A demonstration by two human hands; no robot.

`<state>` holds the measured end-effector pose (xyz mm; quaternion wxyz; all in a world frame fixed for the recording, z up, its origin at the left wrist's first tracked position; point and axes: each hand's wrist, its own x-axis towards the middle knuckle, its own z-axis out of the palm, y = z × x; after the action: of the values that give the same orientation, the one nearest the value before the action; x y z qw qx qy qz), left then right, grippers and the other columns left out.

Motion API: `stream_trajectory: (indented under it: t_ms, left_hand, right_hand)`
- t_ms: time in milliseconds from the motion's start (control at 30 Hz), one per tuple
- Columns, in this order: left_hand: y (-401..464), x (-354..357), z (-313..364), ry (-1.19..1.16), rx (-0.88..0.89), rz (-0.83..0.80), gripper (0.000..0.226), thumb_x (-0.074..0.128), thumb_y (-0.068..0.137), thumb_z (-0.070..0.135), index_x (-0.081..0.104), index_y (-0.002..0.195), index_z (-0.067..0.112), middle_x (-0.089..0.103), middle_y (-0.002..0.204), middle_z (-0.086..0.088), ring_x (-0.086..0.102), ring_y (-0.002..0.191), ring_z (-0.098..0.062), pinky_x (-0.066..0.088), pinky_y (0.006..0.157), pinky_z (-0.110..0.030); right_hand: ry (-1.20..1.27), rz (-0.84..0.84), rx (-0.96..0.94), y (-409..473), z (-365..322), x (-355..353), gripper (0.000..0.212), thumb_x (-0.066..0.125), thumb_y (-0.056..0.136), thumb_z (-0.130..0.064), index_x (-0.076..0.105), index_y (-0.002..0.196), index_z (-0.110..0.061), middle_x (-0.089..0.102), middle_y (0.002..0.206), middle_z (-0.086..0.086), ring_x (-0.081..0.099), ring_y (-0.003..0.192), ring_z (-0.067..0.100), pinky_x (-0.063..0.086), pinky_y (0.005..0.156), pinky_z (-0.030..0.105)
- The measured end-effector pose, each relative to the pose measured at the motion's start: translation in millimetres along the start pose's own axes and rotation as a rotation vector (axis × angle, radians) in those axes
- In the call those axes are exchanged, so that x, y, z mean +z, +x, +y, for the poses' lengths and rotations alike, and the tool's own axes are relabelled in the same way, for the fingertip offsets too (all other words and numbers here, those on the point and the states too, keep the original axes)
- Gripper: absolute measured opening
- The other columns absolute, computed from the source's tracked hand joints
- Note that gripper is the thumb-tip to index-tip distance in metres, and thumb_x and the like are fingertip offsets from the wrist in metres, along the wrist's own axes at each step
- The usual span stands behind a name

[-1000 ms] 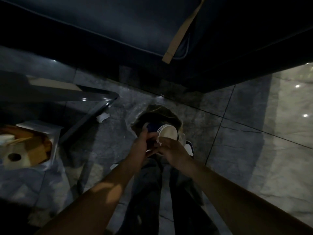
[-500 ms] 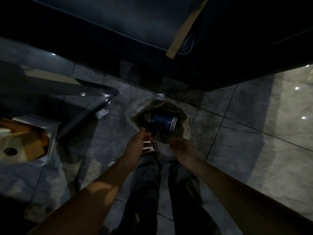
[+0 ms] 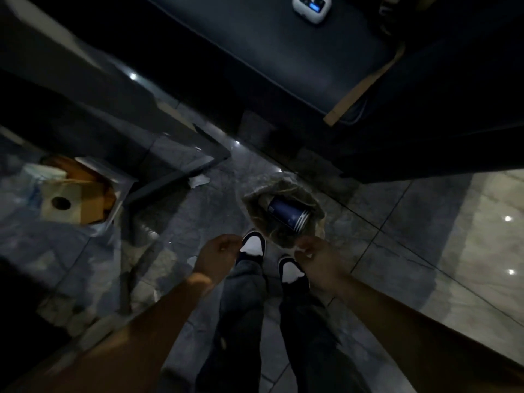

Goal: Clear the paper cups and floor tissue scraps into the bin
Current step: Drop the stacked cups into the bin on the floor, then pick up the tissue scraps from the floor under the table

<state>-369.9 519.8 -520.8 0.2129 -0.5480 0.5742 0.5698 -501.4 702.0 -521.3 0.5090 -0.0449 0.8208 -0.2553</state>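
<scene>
A dark blue paper cup (image 3: 287, 213) lies on its side inside the bin (image 3: 317, 231), which is lined with a thin plastic bag and stands on the grey floor just ahead of my feet. My left hand (image 3: 218, 258) hangs below and left of the bin, fingers loosely curled, holding nothing. My right hand (image 3: 319, 259) is at the bin's near rim, fingers curled and empty as far as I can see. A white tissue scrap (image 3: 199, 180) lies on the floor beside the glass table corner. Another small pale scrap (image 3: 191, 260) lies on the floor near my left wrist.
A glass table (image 3: 175, 154) juts in from the left, with a brown paper bag and a tissue roll (image 3: 61, 204) seen through it. A dark sofa (image 3: 283, 58) with a small white device (image 3: 311, 7) fills the back. My shoes (image 3: 252, 245) stand by the bin.
Both hands have let the blue cup go; it now lies in the bin. Both hands have pulled back toward me, and the view has lifted to show more of the sofa.
</scene>
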Motion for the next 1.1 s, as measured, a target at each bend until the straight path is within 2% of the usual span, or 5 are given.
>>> stream_trajectory:
  t_ms: [167, 400, 667, 867, 1100]
  left_hand:
    - [-36.0, 1.9, -44.5, -0.137, 0.029, 0.111, 0.051, 0.056, 0.094, -0.004, 0.074, 0.071, 0.038, 0.072, 0.071, 0.012, 0.063, 0.078, -0.024, 0.046, 0.083, -0.036]
    - [-107.5, 18.3, -111.1, -0.275, -0.085, 0.177, 0.026, 0.057, 0.095, 0.023, 0.068, 0.113, 0.009, 0.066, 0.104, -0.009, 0.059, 0.101, -0.019, 0.048, 0.097, -0.04]
    - [-125.9, 3.5, -211.0, -0.337, -0.16, 0.299, 0.019, 0.062, 0.087, 0.029, 0.071, 0.071, 0.025, 0.072, 0.078, -0.001, 0.068, 0.087, -0.025, 0.054, 0.083, -0.033]
    - [-119.3, -17.2, -278.5, -0.284, -0.216, 0.347, 0.022, 0.062, 0.091, 0.028, 0.072, 0.109, 0.021, 0.075, 0.107, -0.009, 0.07, 0.099, -0.028, 0.056, 0.09, -0.04]
    - [-93.0, -26.8, -331.6, -0.258, -0.156, 0.481, 0.022, 0.06, 0.094, 0.025, 0.071, 0.112, 0.017, 0.07, 0.102, -0.004, 0.068, 0.096, -0.022, 0.055, 0.087, -0.034]
  right_hand:
    - [-0.281, -0.059, -0.155, -21.1, -2.4, -5.2, 0.043, 0.06, 0.087, -0.022, 0.055, 0.129, -0.015, 0.06, 0.13, 0.01, 0.058, 0.117, 0.027, 0.048, 0.1, 0.039]
    - [-0.62, -0.168, -0.307, -45.6, 2.3, 17.4, 0.044, 0.063, 0.086, -0.02, 0.056, 0.128, -0.01, 0.058, 0.133, 0.012, 0.056, 0.119, 0.029, 0.046, 0.099, 0.032]
    - [-0.921, -0.291, -0.432, -45.5, 12.0, 93.8, 0.06, 0.048, 0.081, -0.035, 0.048, 0.137, -0.013, 0.052, 0.137, 0.009, 0.053, 0.122, 0.029, 0.04, 0.103, 0.033]
    - [-0.984, -0.258, -0.544, -35.3, 22.8, 162.7, 0.063, 0.049, 0.077, -0.037, 0.051, 0.136, -0.013, 0.053, 0.139, 0.012, 0.054, 0.121, 0.033, 0.043, 0.104, 0.045]
    - [-1.06, -0.321, -0.648, -10.8, 28.8, 235.2, 0.055, 0.054, 0.086, -0.026, 0.045, 0.139, -0.018, 0.049, 0.14, 0.005, 0.05, 0.123, 0.028, 0.042, 0.106, 0.043]
